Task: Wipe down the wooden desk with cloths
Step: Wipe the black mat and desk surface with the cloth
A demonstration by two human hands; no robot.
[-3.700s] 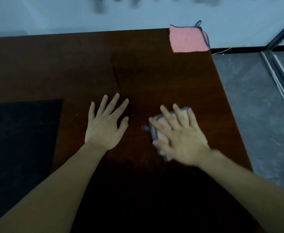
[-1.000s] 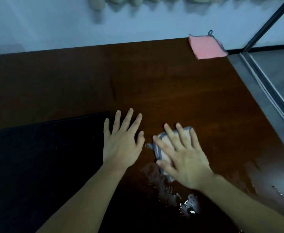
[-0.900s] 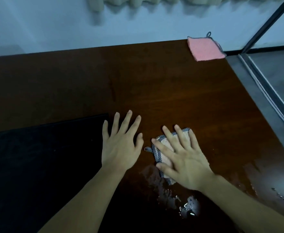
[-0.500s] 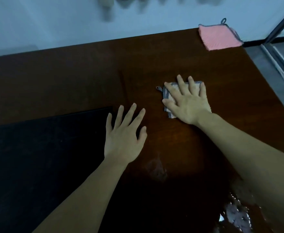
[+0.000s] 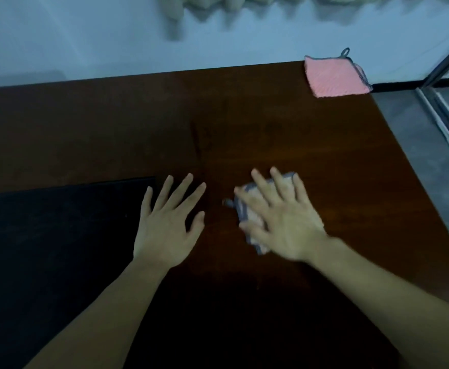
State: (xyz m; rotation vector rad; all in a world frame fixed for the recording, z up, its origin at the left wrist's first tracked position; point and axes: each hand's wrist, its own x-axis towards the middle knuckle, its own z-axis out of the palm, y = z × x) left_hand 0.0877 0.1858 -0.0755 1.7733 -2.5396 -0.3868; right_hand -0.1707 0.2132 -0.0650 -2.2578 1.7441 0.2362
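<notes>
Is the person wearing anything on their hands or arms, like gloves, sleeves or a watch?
No. The left hand and right hand are both bare, with no gloves and no rings that can be seen. The forearms are bare as far as the picture's lower edge, so no sleeve shows, and neither wrist carries a watch or band. The right hand is a little blurred, so very small details cannot be told.

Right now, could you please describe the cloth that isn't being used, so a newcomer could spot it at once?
Start at the wooden desk and follow its far edge to the right corner by the wall. A pink cloth lies flat there, untouched, with a small hanging loop. The other cloth is pale with grey trim, under the right hand.
</notes>
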